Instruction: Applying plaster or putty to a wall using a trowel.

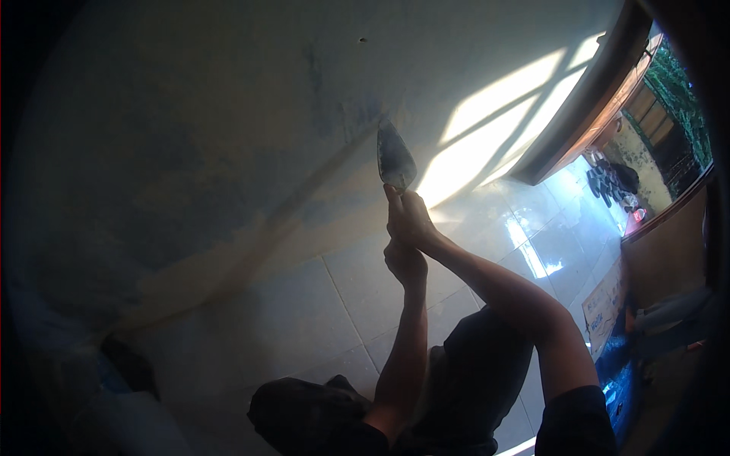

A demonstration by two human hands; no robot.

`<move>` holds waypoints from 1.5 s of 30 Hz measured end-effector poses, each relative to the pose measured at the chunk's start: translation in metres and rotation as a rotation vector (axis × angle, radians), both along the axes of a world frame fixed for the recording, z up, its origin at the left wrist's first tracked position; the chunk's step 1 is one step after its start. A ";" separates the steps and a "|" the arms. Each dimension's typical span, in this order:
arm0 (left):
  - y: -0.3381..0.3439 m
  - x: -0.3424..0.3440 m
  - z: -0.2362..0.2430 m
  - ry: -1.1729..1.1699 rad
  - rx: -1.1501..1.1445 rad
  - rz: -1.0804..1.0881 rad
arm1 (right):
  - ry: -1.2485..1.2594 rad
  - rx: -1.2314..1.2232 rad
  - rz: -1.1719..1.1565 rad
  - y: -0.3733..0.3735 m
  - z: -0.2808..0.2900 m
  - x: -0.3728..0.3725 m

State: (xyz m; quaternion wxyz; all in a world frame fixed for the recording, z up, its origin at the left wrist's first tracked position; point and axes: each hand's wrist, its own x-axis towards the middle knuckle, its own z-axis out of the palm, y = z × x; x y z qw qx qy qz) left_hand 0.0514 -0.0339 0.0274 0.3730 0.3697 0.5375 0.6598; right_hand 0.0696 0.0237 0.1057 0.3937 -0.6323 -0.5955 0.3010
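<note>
My right hand grips the handle of a pointed metal trowel, blade up and pressed against the worn, patchy wall near its base. Just below it, my left hand wraps around the right wrist or the end of the handle; which one I cannot tell. Both forearms rise from the lower edge, above my dark-trousered knees.
Pale glossy floor tiles meet the wall along a slanted line. Sunlight falls across the wall and floor at the right. A wooden door frame opens to the outside at the upper right. A cardboard piece and blue items lie at the right.
</note>
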 end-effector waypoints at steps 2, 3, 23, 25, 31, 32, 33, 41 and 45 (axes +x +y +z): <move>0.004 -0.008 -0.006 0.104 -0.048 -0.045 | -0.002 -0.035 0.037 -0.002 0.013 -0.008; -0.003 -0.007 -0.012 0.099 -0.053 -0.035 | -0.008 -0.062 0.063 -0.002 0.018 -0.010; 0.012 0.006 -0.023 -0.388 -0.063 0.020 | 0.062 0.064 0.257 0.005 0.004 0.003; 0.015 0.003 -0.008 -0.445 -0.057 -0.026 | 0.071 0.067 0.241 0.012 0.004 0.005; 0.007 -0.007 -0.007 -0.474 -0.041 -0.070 | 0.068 0.121 0.275 0.003 0.007 -0.002; 0.009 -0.010 -0.010 -0.469 -0.037 -0.061 | 0.074 0.163 0.294 0.005 -0.005 -0.001; 0.014 -0.014 -0.008 -0.524 -0.031 -0.092 | 0.092 0.102 0.294 0.005 0.004 -0.002; 0.011 -0.010 0.014 -0.522 -0.074 -0.072 | 0.183 0.051 0.244 0.010 -0.001 -0.002; 0.024 -0.025 0.009 -0.451 -0.058 -0.200 | 0.022 0.302 0.262 0.014 0.014 -0.007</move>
